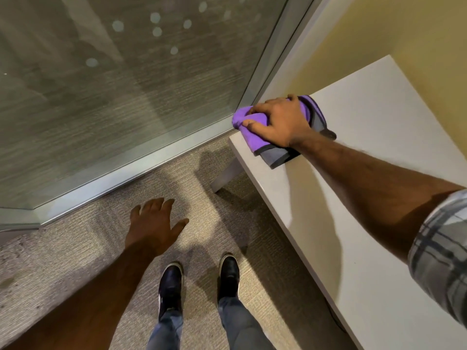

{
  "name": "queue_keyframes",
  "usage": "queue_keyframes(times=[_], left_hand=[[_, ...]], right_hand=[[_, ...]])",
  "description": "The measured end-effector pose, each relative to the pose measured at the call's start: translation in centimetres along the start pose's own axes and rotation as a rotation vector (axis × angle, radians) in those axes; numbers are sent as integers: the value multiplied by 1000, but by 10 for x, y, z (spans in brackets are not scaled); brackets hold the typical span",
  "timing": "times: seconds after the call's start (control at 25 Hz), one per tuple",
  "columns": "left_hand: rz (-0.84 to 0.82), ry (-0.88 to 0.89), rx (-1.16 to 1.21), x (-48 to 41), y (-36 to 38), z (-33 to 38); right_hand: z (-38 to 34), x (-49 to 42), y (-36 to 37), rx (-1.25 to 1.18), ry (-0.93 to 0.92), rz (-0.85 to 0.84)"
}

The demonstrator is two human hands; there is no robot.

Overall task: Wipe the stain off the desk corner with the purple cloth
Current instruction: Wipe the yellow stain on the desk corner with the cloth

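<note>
The white desk [358, 157] runs along the right side, its near-left corner next to the glass wall. A purple cloth [249, 122] with a grey underside lies bunched on that corner. My right hand [280, 121] presses down on it, fingers curled into the folds. Any stain is hidden under the cloth and hand. My left hand [154, 223] hangs over the carpet to the left of the desk, fingers spread, holding nothing.
A frosted glass wall [113, 84] with a metal floor rail [131, 170] stands close to the left of the desk corner. A yellow wall [379, 29] backs the desk. A desk leg [226, 175] and my two dark shoes [199, 281] are on the beige carpet.
</note>
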State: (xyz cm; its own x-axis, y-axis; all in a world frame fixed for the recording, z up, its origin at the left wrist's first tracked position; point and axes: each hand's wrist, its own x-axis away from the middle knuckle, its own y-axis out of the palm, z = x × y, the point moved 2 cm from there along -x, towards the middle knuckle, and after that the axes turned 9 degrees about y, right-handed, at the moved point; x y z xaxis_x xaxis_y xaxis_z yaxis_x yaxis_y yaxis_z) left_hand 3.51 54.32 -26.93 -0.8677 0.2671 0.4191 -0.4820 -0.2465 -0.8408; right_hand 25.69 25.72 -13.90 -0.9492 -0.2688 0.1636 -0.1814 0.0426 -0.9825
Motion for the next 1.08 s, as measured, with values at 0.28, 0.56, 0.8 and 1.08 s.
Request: queue_keyframes(times=[0.28,0.56,0.8,1.08], left_hand=[[55,38,-43,-4,-15,5],[115,80,-98,0,-36,1],[133,111,-116,11,-47,-4],[113,184,-126,19,-53,14]], right_hand=[[-62,47,16,35,-181,55],[-79,81,25,81,-134,-19],[-77,124,28,5,-107,10],[-50,211,41,28,-69,21]])
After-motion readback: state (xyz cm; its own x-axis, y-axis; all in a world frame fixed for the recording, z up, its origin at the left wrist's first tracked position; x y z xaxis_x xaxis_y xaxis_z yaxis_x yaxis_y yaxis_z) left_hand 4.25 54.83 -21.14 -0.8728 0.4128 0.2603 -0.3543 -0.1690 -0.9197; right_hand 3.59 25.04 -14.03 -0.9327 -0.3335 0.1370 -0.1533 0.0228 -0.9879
